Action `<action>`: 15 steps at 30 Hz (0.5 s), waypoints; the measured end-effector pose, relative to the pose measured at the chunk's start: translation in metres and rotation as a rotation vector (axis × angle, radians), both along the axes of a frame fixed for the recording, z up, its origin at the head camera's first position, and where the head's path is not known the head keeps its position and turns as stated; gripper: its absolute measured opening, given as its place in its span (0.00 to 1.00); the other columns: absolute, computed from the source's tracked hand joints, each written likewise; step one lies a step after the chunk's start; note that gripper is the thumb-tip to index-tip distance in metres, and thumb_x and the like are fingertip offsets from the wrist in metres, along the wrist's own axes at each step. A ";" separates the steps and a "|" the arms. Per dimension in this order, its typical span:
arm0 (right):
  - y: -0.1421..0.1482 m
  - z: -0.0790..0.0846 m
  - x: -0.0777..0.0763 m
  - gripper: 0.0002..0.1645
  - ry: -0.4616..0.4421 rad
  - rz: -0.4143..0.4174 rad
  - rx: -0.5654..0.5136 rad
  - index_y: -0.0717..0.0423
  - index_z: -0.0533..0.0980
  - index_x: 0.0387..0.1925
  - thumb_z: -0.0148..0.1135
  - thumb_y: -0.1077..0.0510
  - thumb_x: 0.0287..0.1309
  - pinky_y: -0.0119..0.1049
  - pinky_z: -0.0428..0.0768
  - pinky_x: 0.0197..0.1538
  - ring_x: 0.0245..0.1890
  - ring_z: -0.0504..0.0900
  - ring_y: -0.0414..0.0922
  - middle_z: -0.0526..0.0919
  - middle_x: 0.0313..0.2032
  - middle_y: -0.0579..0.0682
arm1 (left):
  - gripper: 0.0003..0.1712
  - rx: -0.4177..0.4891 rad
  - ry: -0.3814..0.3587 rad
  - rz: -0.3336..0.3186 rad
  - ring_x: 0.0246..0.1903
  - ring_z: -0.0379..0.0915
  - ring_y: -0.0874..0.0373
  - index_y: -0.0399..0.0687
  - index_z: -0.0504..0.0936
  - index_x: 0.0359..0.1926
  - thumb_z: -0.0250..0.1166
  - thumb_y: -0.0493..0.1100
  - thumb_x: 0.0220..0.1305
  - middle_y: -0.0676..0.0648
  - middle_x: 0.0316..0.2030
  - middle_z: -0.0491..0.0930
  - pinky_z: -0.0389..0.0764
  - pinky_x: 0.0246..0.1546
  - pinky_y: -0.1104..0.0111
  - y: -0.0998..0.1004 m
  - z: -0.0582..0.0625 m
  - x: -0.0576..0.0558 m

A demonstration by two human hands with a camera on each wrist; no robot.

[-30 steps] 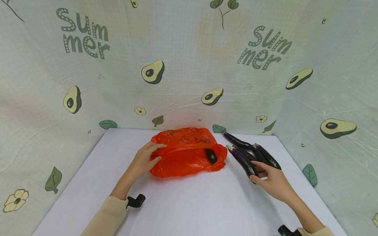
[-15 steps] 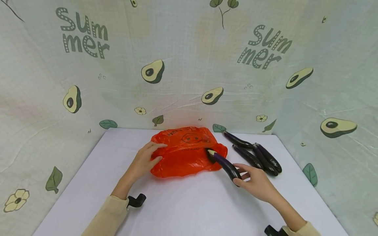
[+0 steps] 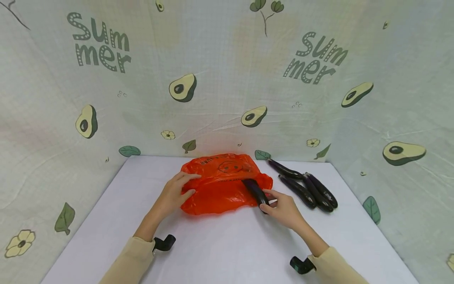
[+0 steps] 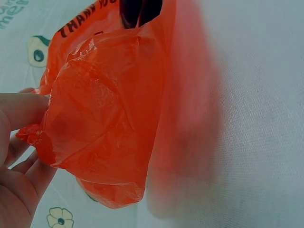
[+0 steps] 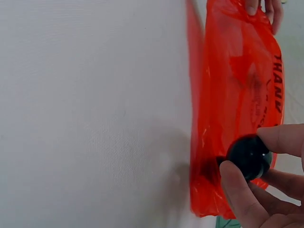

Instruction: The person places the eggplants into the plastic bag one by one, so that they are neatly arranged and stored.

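Note:
A red plastic bag (image 3: 216, 195) with black print lies on the white table, its mouth facing right. My left hand (image 3: 174, 192) grips the bag's left end, with the thumb and fingers on the film in the left wrist view. My right hand (image 3: 283, 211) holds a dark purple eggplant (image 3: 256, 192) by its rounded end. The stem end of that eggplant is hidden inside the bag's mouth. Thumb and fingers surround the rounded end (image 5: 248, 154) in the right wrist view. Dark glossy shapes (image 4: 137, 12) show at the bag's mouth in the left wrist view.
Several more eggplants (image 3: 299, 191) lie in a loose group on the table (image 3: 220, 248), right of the bag. A pale cloth (image 3: 220, 79) printed with avocados and leaves hangs behind and at both sides.
My right hand has carried one eggplant leftward from the group, and its stem end has gone into the bag. My left hand has stayed at the bag's left end.

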State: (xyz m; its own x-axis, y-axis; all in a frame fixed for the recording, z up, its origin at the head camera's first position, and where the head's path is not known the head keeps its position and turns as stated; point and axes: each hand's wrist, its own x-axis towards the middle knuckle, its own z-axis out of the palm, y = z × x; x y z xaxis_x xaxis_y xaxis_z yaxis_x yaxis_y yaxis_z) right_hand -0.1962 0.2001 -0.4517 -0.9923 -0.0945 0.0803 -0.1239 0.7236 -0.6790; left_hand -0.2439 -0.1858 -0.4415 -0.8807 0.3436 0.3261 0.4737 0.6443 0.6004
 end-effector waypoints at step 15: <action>-0.034 -0.020 -0.026 0.32 0.014 -0.092 -0.163 0.61 0.78 0.66 0.75 0.59 0.62 0.36 0.89 0.36 0.32 0.90 0.45 0.88 0.48 0.60 | 0.32 -0.009 0.012 0.008 0.56 0.77 0.53 0.57 0.81 0.68 0.75 0.34 0.66 0.50 0.54 0.79 0.88 0.55 0.55 0.001 -0.001 -0.001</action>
